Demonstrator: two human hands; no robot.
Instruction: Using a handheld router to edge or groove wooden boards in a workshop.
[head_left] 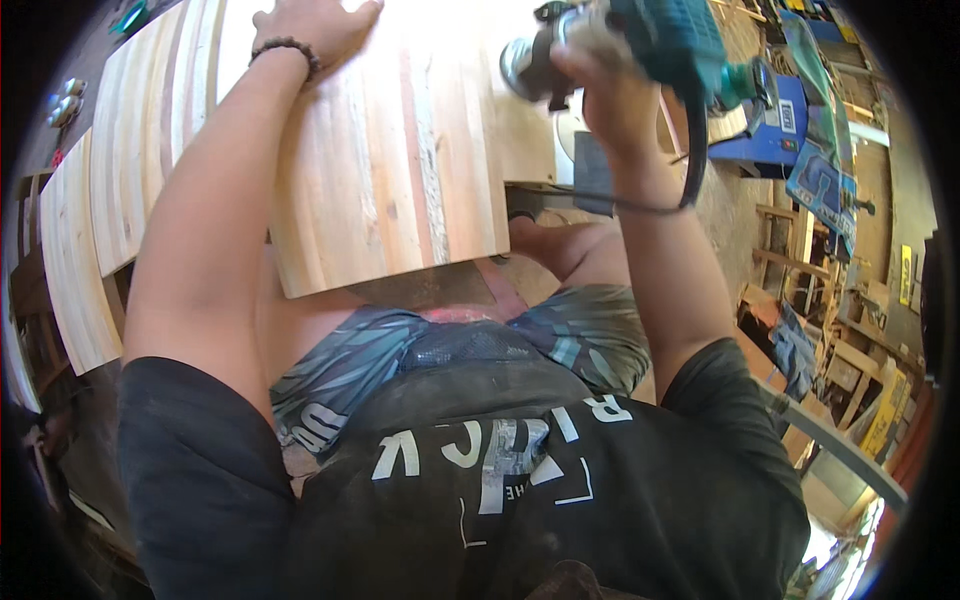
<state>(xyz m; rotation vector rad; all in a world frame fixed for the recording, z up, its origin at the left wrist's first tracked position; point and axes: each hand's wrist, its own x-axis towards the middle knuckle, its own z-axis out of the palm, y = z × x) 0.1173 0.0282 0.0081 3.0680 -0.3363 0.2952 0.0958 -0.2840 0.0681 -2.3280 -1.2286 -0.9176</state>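
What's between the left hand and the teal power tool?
Head view: only a bare stretch of striped wood panel between left hand and power tool.

The handheld power tool (682, 42) was teal and silver, the wooden panel (370, 190) striped cream, tan and pinkish, the T-shirt (400, 540) black with white lettering.

The bare left forearm (205, 200) slants forward and slightly inward, a dark beaded bracelet (288, 43) circling its wrist; the bare left hand (318, 28) lies palm down, thumb angled out rightward; the bare right forearm (668, 240) reaches forward; the bare right hand (612, 98) curls in a grip, fingers blurred.
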